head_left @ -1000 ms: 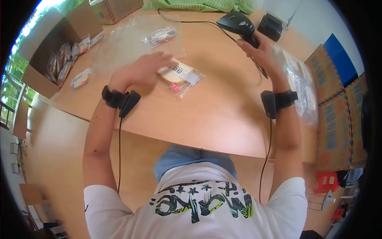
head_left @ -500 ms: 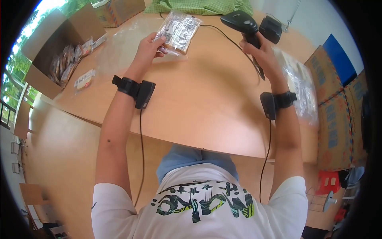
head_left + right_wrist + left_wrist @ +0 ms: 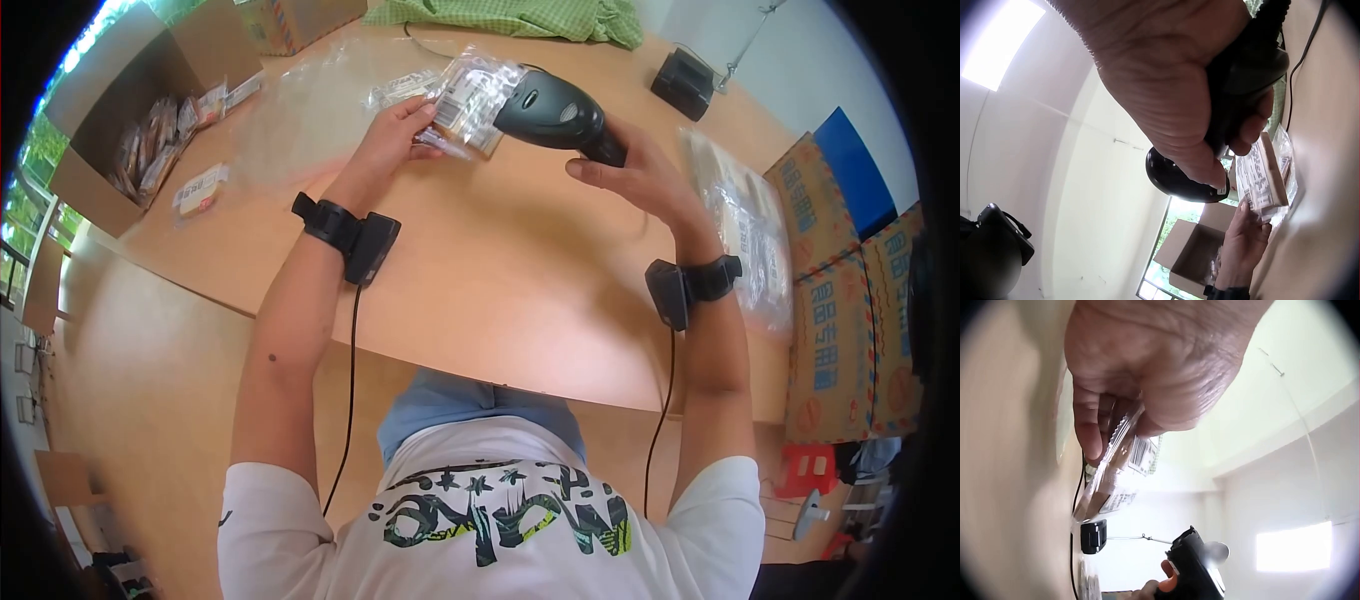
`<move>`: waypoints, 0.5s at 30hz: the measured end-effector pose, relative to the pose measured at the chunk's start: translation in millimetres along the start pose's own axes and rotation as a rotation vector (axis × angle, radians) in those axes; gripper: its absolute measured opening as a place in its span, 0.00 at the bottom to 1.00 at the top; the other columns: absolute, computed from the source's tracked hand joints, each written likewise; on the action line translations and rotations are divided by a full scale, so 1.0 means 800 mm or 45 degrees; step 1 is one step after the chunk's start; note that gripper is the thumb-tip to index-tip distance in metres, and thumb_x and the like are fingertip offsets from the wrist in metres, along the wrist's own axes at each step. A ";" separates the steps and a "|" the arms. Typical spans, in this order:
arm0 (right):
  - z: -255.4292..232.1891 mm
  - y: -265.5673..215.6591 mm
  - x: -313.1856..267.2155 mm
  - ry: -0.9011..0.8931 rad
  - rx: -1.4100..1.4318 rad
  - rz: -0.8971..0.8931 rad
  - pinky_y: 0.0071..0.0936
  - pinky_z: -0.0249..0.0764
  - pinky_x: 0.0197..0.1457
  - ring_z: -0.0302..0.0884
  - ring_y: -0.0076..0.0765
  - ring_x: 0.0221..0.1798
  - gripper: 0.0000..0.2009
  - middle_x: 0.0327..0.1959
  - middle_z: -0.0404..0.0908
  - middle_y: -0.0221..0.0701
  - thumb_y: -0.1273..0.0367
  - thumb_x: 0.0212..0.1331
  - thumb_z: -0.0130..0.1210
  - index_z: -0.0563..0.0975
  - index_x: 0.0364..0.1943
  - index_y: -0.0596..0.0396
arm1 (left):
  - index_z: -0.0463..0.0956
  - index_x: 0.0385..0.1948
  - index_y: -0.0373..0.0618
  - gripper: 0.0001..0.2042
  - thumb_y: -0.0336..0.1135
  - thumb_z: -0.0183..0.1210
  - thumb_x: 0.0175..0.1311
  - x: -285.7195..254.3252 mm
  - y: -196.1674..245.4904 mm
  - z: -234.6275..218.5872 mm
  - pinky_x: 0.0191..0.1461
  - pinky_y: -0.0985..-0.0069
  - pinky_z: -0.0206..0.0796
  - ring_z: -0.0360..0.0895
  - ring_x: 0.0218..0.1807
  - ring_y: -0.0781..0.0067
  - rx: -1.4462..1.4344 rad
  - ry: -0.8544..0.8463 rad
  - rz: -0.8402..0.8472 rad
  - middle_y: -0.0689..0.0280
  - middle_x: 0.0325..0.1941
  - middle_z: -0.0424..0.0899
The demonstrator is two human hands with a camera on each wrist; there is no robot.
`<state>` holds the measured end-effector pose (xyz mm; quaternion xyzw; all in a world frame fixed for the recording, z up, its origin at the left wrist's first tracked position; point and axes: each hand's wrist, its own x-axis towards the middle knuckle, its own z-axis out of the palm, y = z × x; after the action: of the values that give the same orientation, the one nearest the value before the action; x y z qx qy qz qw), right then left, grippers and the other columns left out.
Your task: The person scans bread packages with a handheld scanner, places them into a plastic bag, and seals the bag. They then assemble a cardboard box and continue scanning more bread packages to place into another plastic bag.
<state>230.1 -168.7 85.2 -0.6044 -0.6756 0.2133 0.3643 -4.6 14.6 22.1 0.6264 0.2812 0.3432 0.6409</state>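
My left hand [image 3: 392, 140] pinches the near edge of a clear-wrapped bread packet [image 3: 462, 108], raised over the table. Its printed label with a barcode faces up, and the left wrist view shows the crimped wrapper edge [image 3: 1117, 434] between thumb and fingers. In my right hand [image 3: 652, 178] I grip a black barcode scanner [image 3: 552, 112] by its handle. The scanner's head points left and overlaps the packet's right edge in the head view. From the right wrist, the packet [image 3: 1261, 175] appears beyond the scanner [image 3: 1175, 180], tilted, with the left hand [image 3: 1242, 244] holding it.
At the left stands an open cardboard box [image 3: 95, 175] with several packets inside. One bread packet [image 3: 200, 190] lies beside it, another [image 3: 400, 90] on a clear plastic sheet [image 3: 300, 115]. A black stand [image 3: 685, 82], plastic-wrapped goods [image 3: 745, 220] and cartons [image 3: 835, 330] are at right.
My left hand picked up the bread packet from the table, turning its barcode side up, then brought it slightly nearer. My right hand moved the scanner left and down, up to the packet.
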 end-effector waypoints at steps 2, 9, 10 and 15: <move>0.004 0.000 0.000 -0.051 -0.028 -0.006 0.24 0.69 0.46 0.72 0.25 0.40 0.26 0.38 0.77 0.28 0.59 0.52 0.66 0.74 0.53 0.59 | 0.70 0.51 0.36 0.13 0.31 0.50 0.69 0.003 -0.013 0.007 0.47 0.77 0.77 0.80 0.44 0.69 -0.313 -0.050 0.024 0.61 0.43 0.79; 0.010 0.009 0.004 0.103 0.025 -0.012 0.23 0.69 0.46 0.71 0.23 0.39 0.26 0.36 0.77 0.27 0.59 0.52 0.67 0.75 0.51 0.59 | 0.68 0.52 0.30 0.14 0.29 0.50 0.69 -0.010 -0.018 0.051 0.53 0.74 0.76 0.80 0.51 0.63 -0.906 -0.100 -0.257 0.51 0.51 0.79; 0.008 0.009 0.004 0.131 0.022 -0.007 0.23 0.69 0.45 0.71 0.23 0.39 0.26 0.35 0.77 0.27 0.59 0.52 0.67 0.75 0.51 0.59 | 0.69 0.52 0.31 0.15 0.31 0.51 0.69 -0.019 -0.005 0.053 0.53 0.74 0.76 0.80 0.51 0.64 -0.634 -0.303 -0.291 0.51 0.51 0.79; -0.006 0.020 0.002 0.201 0.045 0.026 0.20 0.68 0.38 0.68 0.19 0.34 0.24 0.31 0.74 0.23 0.59 0.53 0.66 0.76 0.51 0.57 | 0.73 0.53 0.35 0.20 0.40 0.57 0.65 0.029 0.013 -0.001 0.51 0.71 0.73 0.80 0.50 0.61 0.572 -0.323 0.315 0.54 0.47 0.82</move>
<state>244.3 -164.9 76.7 -0.6196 -0.6348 0.1807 0.4248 8.0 32.9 33.9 0.8202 0.1893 0.2666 0.4694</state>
